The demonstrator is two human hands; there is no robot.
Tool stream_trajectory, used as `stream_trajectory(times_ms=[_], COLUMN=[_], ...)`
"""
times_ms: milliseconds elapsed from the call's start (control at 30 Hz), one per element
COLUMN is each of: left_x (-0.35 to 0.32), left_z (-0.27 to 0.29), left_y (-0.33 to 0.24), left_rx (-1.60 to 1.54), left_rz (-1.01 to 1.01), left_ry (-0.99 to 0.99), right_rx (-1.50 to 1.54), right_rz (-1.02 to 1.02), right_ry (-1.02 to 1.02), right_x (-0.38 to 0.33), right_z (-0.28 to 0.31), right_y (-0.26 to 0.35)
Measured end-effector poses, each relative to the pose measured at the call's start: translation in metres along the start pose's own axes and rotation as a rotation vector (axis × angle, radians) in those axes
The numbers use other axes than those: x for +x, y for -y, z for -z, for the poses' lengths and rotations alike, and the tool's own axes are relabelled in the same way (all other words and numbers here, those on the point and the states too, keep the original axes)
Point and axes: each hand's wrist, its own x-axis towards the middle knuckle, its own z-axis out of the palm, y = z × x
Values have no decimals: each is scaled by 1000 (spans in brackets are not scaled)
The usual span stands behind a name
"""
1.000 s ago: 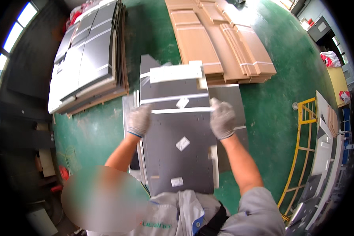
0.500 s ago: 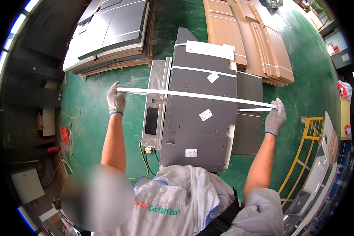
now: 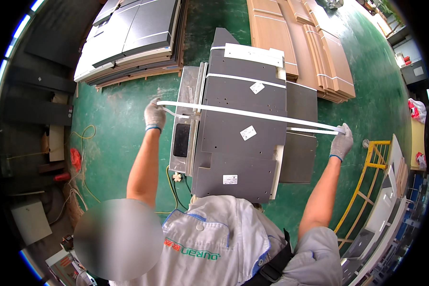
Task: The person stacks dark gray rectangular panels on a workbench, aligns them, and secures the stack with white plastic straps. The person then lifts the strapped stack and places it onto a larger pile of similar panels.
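A white strapping band (image 3: 252,114) runs across the top of a stack of dark grey panels (image 3: 243,164). My left hand (image 3: 154,117), in a knitted glove, is closed on one part of the band left of the stack. My gloved right hand (image 3: 342,143) grips the band on the other side, beyond the right edge. From both hands a second length of band leads back low toward the stack. Against the panels' left side stands a metal strapping machine (image 3: 175,164) with a dark window. Another white band (image 3: 245,81) lies round the stack farther off.
Strapped grey boards (image 3: 145,28) are piled at the far left, brown boards (image 3: 274,35) at the far right. A yellow metal frame (image 3: 362,190) with leaning panels stands at the right. Cables (image 3: 169,190) lie on the green floor (image 3: 112,157) near the machine.
My left hand has moved right, closer to the machine, and the band's lower length there now sags. My right hand has shifted outward to the right and slightly nearer, still holding the band.
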Motion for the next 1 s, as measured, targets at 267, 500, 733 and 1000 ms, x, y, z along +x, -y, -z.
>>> stream_trajectory(times_ms=[267,500,733,1000], left_x=[-66,-122,-296,-345], left_z=[-94,-46,29,-23], left_y=[-34,-52,-24,-41], left_rx=[230,160,276,617], left_rz=[31,-153,-839,-995], left_ry=[107,65,612,803], right_rx=[186,248,-75,-201], right_rz=[-156,-118,-41,77], right_ry=[-5,35,236,623], right_x=[-4,-27,-77,-162], right_z=[15,11,-18,-42], right_y=[1,-5,38,97])
